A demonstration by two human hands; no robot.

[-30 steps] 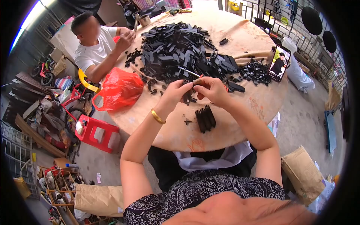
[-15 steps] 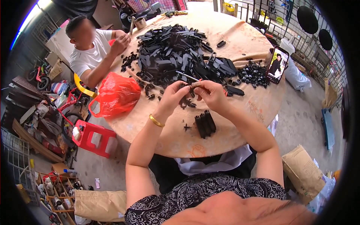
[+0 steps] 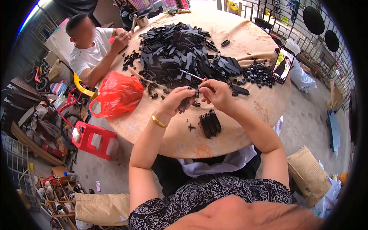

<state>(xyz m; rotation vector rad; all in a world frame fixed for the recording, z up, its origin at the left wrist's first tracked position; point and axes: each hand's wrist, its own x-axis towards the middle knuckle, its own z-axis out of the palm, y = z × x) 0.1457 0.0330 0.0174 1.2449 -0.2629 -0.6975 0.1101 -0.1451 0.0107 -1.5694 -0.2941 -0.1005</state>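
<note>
My left hand [image 3: 179,100] grips a black plastic piece [image 3: 185,104] above the round table [image 3: 180,142]. My right hand [image 3: 215,92] pinches a thin metal tool [image 3: 190,74] whose tip meets that piece. The two hands touch each other. Just below them a small stack of black plastic pieces [image 3: 209,124] lies on the tablecloth, with one tiny black part [image 3: 191,127] beside it. A big pile of black plastic parts [image 3: 180,55] fills the table's middle beyond my hands. A gold bangle [image 3: 158,121] circles my left wrist.
A red plastic bag [image 3: 119,96] sits on the table's left edge. A phone [image 3: 283,64] leans at the right by a heap of small black parts [image 3: 257,73]. Another person in a white shirt [image 3: 90,50] works at the far left. A red stool [image 3: 94,140] stands on the floor.
Both hands stay together over the same spot, working the tool on the black piece. The view has tilted slightly. The other person's hands remain raised at the table's edge.
</note>
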